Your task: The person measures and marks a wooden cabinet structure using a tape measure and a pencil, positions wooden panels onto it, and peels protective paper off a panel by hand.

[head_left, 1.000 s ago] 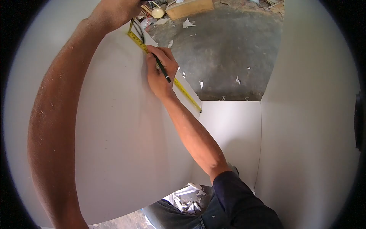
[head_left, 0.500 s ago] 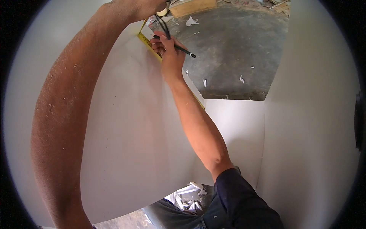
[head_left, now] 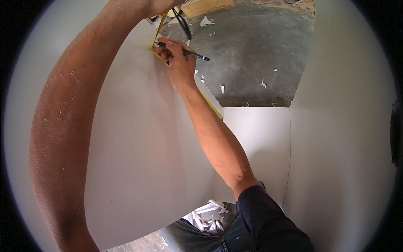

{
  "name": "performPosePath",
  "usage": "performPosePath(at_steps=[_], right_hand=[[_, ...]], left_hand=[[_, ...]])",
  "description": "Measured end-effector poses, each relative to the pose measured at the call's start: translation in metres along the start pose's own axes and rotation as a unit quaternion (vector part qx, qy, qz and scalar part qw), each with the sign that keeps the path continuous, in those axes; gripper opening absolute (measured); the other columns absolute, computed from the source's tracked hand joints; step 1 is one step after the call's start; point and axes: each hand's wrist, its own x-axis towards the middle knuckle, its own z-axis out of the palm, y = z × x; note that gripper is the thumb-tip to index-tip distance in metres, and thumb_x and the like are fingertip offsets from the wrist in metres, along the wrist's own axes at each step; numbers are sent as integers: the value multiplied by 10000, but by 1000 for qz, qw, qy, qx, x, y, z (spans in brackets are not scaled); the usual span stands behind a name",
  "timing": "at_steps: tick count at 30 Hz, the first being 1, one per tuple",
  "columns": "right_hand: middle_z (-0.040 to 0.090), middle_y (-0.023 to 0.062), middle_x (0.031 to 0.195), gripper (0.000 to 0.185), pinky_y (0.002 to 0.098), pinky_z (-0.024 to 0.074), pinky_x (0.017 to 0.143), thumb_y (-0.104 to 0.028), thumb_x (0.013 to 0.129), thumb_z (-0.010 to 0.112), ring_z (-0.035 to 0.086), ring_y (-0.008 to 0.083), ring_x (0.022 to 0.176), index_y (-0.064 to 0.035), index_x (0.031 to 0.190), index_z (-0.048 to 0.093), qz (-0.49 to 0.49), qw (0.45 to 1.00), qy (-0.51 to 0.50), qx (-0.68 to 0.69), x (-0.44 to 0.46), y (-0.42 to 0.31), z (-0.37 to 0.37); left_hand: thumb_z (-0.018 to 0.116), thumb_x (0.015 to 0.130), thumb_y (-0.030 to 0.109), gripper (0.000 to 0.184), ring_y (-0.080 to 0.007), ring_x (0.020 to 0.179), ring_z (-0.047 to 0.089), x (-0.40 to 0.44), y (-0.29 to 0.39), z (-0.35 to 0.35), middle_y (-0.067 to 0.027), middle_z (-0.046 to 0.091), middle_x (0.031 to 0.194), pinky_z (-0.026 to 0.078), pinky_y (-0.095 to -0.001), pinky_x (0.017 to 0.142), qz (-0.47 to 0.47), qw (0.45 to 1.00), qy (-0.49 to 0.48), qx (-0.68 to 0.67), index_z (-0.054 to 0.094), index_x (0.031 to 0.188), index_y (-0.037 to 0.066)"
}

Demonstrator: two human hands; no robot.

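Note:
My right hand [head_left: 179, 65] is closed around a black pencil [head_left: 197, 55] with a white band near its end. The pencil's point is by the bend of a yellow measuring tape [head_left: 214, 110], at the far corner of a white panel [head_left: 134, 138]. The tape lies along the panel's edge, partly under my right hand, then rises toward my left hand [head_left: 166, 5]. Only part of my left hand shows at the top edge, its fingers out of sight. A black strap [head_left: 182, 25] hangs below it; the tape's case is hidden.
More white panel surface [head_left: 256, 134] lies beyond my right forearm, and another white surface [head_left: 340, 126] stands at right. White scraps [head_left: 206, 22] lie on the grey floor [head_left: 252, 46]. A wooden piece [head_left: 205, 7] is at the back. More offcuts [head_left: 210, 216] lie near my legs.
My right hand with the pencil has moved slightly left along the panel's edge, toward the bend in the tape. The view has shifted a little; the strap has swung slightly.

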Motion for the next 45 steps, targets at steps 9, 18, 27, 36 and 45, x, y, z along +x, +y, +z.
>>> performPosePath(at_steps=[9,18,27,36,45], right_hand=[[701,82,868,201,254,448,678,-102,947,606,604,115,750,40,1011,733,-8,1000,-12,-8,-1,2,-1],[707,85,858,203,243,451,666,-104,955,603,610,108,745,37,1018,734,-9,1000,-18,-16,-1,2,-1],[699,84,840,210,242,446,673,-112,953,609,600,107,751,41,1024,734,-4,999,-24,-31,0,0,0],[700,78,850,199,237,454,679,-95,956,609,597,107,750,37,1029,739,4,999,-22,-36,0,-1,0],[689,62,840,209,227,453,683,-123,968,629,567,90,738,28,1067,734,7,999,-24,-33,1,-1,-1]], left_hand=[[651,807,-71,540,-339,997,684,-1,2,-2,-161,708,1048,539,-436,876,-60,998,-16,22,469,1275,125],[654,823,-64,518,-320,1006,686,-8,1,1,-148,710,1050,542,-438,899,1,999,8,43,466,1264,132],[675,801,-78,554,-315,1014,685,-4,-3,3,-147,709,1067,542,-436,916,-18,997,12,71,464,1267,135],[677,789,-85,576,-327,1023,682,-2,1,-1,-151,708,1067,541,-446,920,-23,998,5,56,445,1268,136],[673,798,-85,565,-327,1022,686,2,5,-4,-149,708,1076,549,-446,922,-72,997,-28,30,449,1266,137]])
